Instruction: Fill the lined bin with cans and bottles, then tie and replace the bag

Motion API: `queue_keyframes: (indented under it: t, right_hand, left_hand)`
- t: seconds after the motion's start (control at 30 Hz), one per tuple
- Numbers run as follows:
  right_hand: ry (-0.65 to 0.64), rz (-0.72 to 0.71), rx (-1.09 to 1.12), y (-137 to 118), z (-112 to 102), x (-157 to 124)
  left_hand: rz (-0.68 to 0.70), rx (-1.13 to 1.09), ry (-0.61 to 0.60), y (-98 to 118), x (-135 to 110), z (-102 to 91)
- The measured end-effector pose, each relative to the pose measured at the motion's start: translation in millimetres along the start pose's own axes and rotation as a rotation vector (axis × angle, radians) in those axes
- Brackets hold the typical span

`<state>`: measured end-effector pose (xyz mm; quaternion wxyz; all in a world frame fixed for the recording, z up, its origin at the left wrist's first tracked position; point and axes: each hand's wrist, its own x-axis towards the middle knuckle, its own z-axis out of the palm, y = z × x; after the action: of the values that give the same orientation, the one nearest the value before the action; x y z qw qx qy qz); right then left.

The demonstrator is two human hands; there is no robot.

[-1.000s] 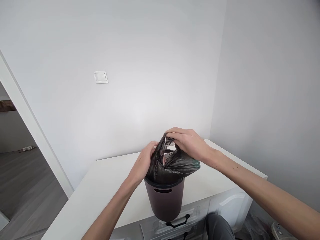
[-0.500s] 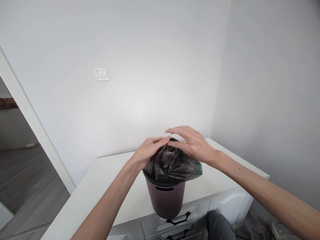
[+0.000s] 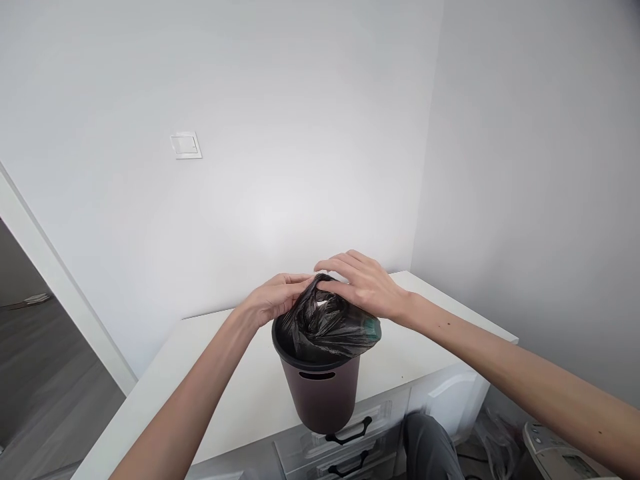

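Observation:
A dark purple trash can point(image 3: 323, 399) with a black rim and a slotted handle hole stands near the front edge of the white cabinet top. Bunched in its mouth is a black trash bag point(image 3: 327, 333), whose greenish corner hangs over the rim on the right. My left hand point(image 3: 277, 298) pinches the bag's upper edge at the back left. On the other side, my right hand point(image 3: 357, 283) has its thumb against the bag and its fingers curved over the top, holding the edge. A small whitish gap shows in the bag's folds between them.
The white cabinet top point(image 3: 225, 373) meets the wall behind. Black-handled drawers point(image 3: 350, 430) lie below, with a knee point(image 3: 430, 447) in front. A light switch point(image 3: 186, 145) is on the wall. Clear plastic point(image 3: 495, 440) and a grey appliance point(image 3: 555, 457) sit low at right.
The view has turned slightly to the right. The bag's upper edge is pulled up more between my hands, and its left side has lifted off the rim, showing more of the can's inside.

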<state>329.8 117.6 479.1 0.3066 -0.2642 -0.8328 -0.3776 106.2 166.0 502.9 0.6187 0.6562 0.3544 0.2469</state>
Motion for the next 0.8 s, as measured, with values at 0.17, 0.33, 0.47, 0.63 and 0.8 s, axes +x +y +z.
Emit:
queue_keyframes:
  t: [0.17, 0.33, 0.47, 0.63, 0.8]
  right_hand:
    - [0.050, 0.031, 0.161, -1.4, -11.7, -0.9]
    - [0.007, 0.059, 0.369, -7.5, -31.3, -15.4]
    - [-0.041, 0.115, 0.532, -16.7, -42.6, -30.0]
    - [-0.077, 0.199, 0.534, -40.8, -55.3, -40.0]
    - [-0.060, 0.245, 0.491, -65.3, -62.7, -45.9]
  left_hand:
    - [0.133, 0.169, 0.090, -10.1, 3.8, -9.9]
    - [0.330, 0.636, 0.291, -15.0, -1.7, -21.4]
    - [0.360, 0.842, 0.325, -20.8, -4.0, -21.8]
    - [0.450, 0.966, 0.324, -35.5, 2.4, -18.2]
    - [0.496, 0.947, 0.394, -36.2, 0.3, -23.4]
